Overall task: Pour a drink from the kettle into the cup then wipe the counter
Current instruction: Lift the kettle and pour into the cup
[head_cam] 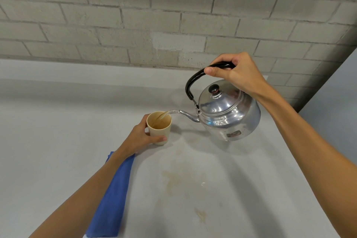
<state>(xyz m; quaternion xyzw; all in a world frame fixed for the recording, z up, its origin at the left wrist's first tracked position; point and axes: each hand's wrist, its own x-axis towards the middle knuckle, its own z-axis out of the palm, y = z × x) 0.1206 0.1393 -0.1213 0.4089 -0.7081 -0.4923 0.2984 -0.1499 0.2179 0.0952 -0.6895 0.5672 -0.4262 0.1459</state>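
Observation:
A shiny metal kettle [229, 114] hangs tilted to the left above the grey counter [58, 131]. My right hand [234, 72] grips its black handle from above. A thin stream of brownish liquid runs from the spout into a cream cup [161, 131] standing on the counter. My left hand [143, 138] wraps around the cup's left side and holds it upright. Brown liquid shows inside the cup. A folded blue cloth [114, 197] lies on the counter, partly under my left forearm.
Brownish spill stains [179, 177] mark the counter in front of the cup and kettle. A grey brick wall [154, 25] rises behind the counter. The counter's right edge [316, 164] runs under my right forearm.

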